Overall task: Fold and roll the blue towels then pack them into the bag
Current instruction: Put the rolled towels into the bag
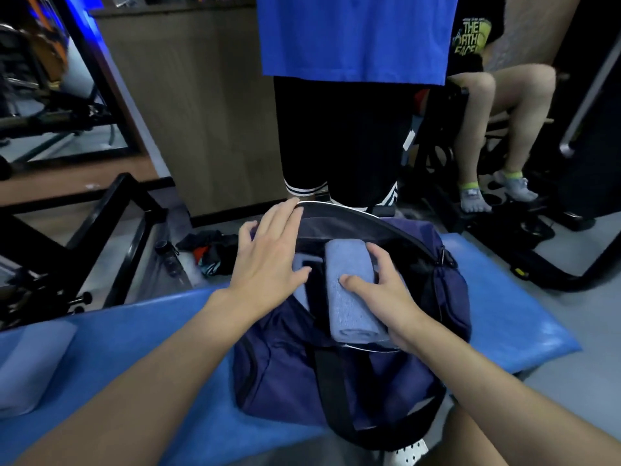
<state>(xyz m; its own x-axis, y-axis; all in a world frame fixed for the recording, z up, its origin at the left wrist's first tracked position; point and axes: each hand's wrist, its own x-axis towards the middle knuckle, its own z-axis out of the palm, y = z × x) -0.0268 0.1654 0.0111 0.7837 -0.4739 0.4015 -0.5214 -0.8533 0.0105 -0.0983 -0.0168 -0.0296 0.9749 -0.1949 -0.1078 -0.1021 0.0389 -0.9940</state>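
- our right hand (pixel 386 297) grips the roll (pixel 349 297), a pale blue towel rolled up: thumb on top, fingers curled round its right side.
- the roll lies in the open mouth of the bag (pixel 336 381), its near end on the near rim and its far end pointing inward.
- our left hand (pixel 268 260) is spread with straight fingers and holds nothing. it is over the left part of the opening, with fingertips at the far rim; we cannot tell whether the palm touches anything.
- a second towel (pixel 300 295) shows inside the bag, just left of the roll and partly under our left hand.
- the bag is dark navy and sits on a blue mat (pixel 161 334), with a black strap (pixel 327 375) running down its near side.
- a third towel (pixel 30 361) lies on the mat, well left of the bag.
- beyond the bag a person in a blue shirt (pixel 353 35) stands; another sits at the right, with bare legs (pixel 484 105).
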